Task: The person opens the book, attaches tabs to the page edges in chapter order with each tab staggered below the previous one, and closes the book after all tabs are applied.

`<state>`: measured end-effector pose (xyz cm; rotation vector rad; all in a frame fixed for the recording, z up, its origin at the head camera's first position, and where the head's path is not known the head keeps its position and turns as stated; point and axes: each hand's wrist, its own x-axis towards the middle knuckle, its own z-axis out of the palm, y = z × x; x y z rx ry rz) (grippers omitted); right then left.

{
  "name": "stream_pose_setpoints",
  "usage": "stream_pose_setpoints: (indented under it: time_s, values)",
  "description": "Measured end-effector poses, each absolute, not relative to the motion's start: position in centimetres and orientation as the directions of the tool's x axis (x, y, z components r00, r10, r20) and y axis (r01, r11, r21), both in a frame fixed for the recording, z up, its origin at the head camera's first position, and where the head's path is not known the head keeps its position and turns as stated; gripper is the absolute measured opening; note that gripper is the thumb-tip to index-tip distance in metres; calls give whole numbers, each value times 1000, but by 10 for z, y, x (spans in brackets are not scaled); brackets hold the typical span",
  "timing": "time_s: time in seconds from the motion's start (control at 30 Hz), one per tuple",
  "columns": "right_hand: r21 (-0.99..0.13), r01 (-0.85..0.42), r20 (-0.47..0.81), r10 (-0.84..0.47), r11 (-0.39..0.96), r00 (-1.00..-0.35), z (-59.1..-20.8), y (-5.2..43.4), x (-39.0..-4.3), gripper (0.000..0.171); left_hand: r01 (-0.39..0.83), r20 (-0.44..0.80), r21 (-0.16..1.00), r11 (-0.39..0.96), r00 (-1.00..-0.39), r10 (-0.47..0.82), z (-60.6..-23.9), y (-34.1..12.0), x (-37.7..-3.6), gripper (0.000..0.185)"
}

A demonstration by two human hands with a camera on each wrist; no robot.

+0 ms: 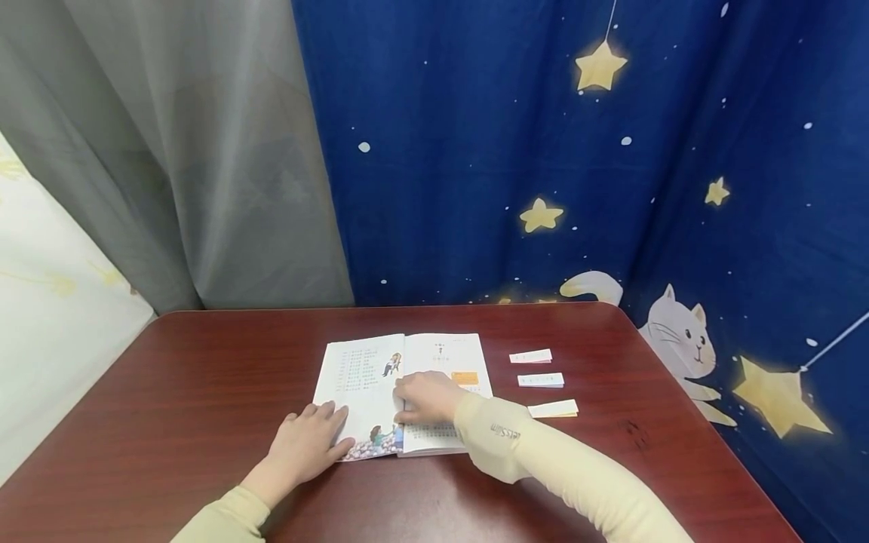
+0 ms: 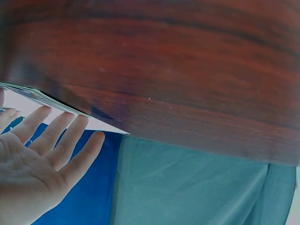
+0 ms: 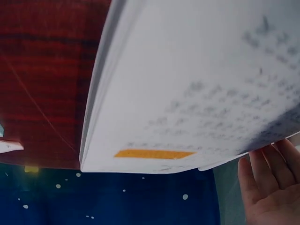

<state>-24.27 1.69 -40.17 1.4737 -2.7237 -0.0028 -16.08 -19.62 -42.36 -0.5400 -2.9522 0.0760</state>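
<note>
An open picture book (image 1: 380,373) lies flat in the middle of the dark red wooden table (image 1: 204,392). My left hand (image 1: 308,445) rests flat, fingers straight, on the lower left corner of the left page; the left wrist view shows its straight fingers (image 2: 56,140) against the book's edge (image 2: 42,99). My right hand (image 1: 426,397) presses down with straight fingers near the spine on the right page, just below an orange label (image 1: 465,377). In the right wrist view the page (image 3: 197,89) with the orange label (image 3: 152,153) fills the frame, and the fingers (image 3: 262,173) touch its edge.
Three small paper slips (image 1: 541,380) lie in a column on the table to the right of the book. A grey curtain (image 1: 204,151) and a blue starry cloth with a cat (image 1: 577,151) hang behind the table. The table's right edge is close to the slips.
</note>
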Motion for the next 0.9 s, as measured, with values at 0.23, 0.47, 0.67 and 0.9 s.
stream_pose_setpoints:
  time_s: [0.23, 0.47, 0.67, 0.9]
  values:
    - [36, -834, 50, -835, 550, -549, -403, 17, -241, 20, 348, 131, -65, 935, -926, 354, -423, -195, -161, 51]
    - [43, -848, 42, -849, 528, -527, -401, 19, -233, 19, 346, 132, -70, 935, -926, 353, -425, -196, -161, 51]
    - [50, -855, 79, -855, 516, -512, -402, 20, -229, 20, 347, 138, -74, 935, -925, 354, -423, -196, -161, 51]
    - [64, -855, 92, -856, 515, -508, -403, 21, -227, 21, 346, 135, -73, 936, -926, 353, -423, -195, -160, 51]
